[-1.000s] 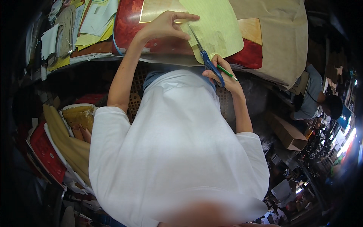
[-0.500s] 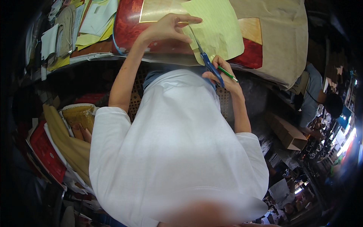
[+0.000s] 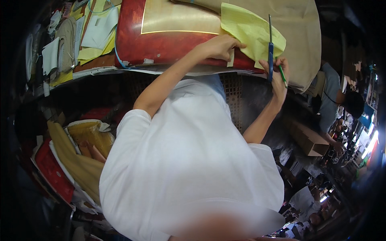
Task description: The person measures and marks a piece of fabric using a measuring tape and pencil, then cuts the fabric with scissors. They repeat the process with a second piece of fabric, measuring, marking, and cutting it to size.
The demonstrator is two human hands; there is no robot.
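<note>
A pale yellow sheet of paper, bent and partly lifted, lies over the right side of the red-bordered board. At its lower left edge my left hand is closed, fingertips pinching the paper. A narrow pale strip hangs below those fingers. My right hand is wrapped round the blue-handled scissors, whose blades point away from me and look closed, beside the sheet's right part. A green pencil or pen is also held in the right hand.
The red board has a gold panel. Beige sheet material spreads over the table's right side. Papers and patterns pile up at the far left. A cardboard box stands low at the right, with another person beyond.
Both hands have moved right. The scissors have left the paper's lower edge and turned upright. My left hand has gone from spread fingers to a pinch, and the sheet has shifted right and bent.
</note>
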